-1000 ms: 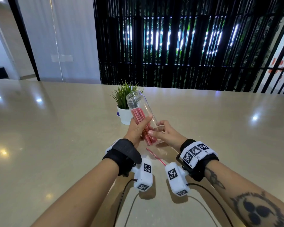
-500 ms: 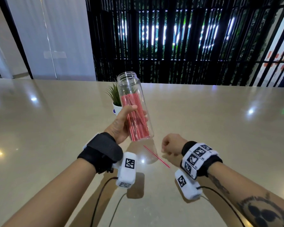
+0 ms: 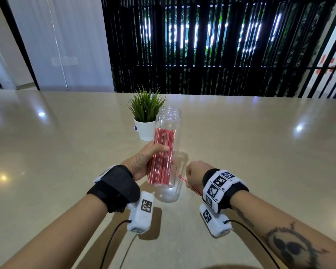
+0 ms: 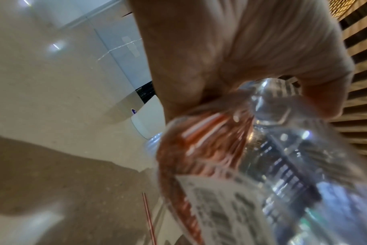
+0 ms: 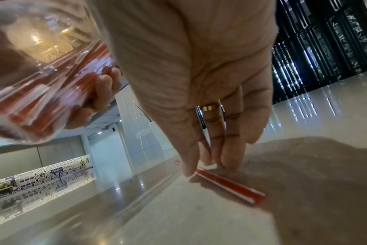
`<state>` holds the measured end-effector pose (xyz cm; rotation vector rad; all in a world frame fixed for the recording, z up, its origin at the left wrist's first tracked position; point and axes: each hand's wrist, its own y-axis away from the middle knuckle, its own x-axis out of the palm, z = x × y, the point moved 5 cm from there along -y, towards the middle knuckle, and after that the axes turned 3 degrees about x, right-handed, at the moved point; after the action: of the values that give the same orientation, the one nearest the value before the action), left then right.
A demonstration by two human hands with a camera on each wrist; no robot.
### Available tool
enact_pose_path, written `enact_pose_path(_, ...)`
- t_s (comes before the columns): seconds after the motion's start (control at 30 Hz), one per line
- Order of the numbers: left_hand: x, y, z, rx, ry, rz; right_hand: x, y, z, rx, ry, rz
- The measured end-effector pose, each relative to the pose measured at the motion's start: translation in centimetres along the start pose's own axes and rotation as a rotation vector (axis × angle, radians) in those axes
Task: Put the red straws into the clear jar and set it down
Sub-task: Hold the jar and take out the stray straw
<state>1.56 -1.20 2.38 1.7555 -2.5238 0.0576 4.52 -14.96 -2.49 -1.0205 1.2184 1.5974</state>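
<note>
My left hand [image 3: 142, 164] grips the clear jar [image 3: 168, 129] around its lower half and holds it nearly upright, just above the table. A bundle of red straws [image 3: 162, 158] stands inside it, seen blurred through the jar [image 4: 283, 149] wall in the left wrist view. One loose red straw [image 3: 180, 177] lies flat on the table to the jar's right. My right hand [image 3: 194, 175] is down over it. In the right wrist view the straight fingers [image 5: 226, 159] and thumb touch the table on either side of the straw [image 5: 230, 184].
A small green plant [image 3: 145, 109] in a white pot [image 3: 145, 131] stands just behind the jar. The beige table [image 3: 260, 152] stretches wide to both sides. Black cables trail from the wrist cameras toward the near edge.
My right hand let go of the jar and dropped to the loose straw on the table. My left hand turned the jar upright, raised it, then brought it lower.
</note>
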Motion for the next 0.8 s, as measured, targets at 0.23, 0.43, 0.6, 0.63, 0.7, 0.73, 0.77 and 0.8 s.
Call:
enact_pose_path(0.23,-1.5,0.5,0.4,0.004,-0.009,-0.050,0.4,-0.3,0.0,0.027,0.048,-0.009)
enact_pose_path(0.43,-2.1,0.6,0.8,0.008,-0.007,-0.054,0.7,-0.5,-0.3,0.047,-0.011,-0.024)
enact_pose_path(0.6,-1.9,0.8,1.2,-0.008,-0.004,-0.046,1.1,-0.7,-0.5,0.068,-0.029,0.010)
enact_pose_path(0.63,-1.9,0.9,1.4,-0.013,0.000,-0.045,1.1,-0.7,-0.6,0.079,-0.040,0.020)
enact_pose_path(0.7,-1.7,1.1,1.7,-0.018,0.008,-0.044,1.2,-0.8,-0.7,0.095,-0.062,0.028)
enact_pose_path(0.73,-1.7,1.1,1.8,-0.019,0.009,-0.042,1.2,-0.9,-0.7,0.099,-0.075,0.032)
enact_pose_path(0.77,-1.7,1.1,1.8,-0.020,0.009,-0.041,1.3,-0.9,-0.8,0.100,-0.083,0.038)
enact_pose_path(0.8,-1.7,1.1,1.9,-0.021,0.009,-0.041,1.4,-1.0,-0.8,0.099,-0.088,0.044)
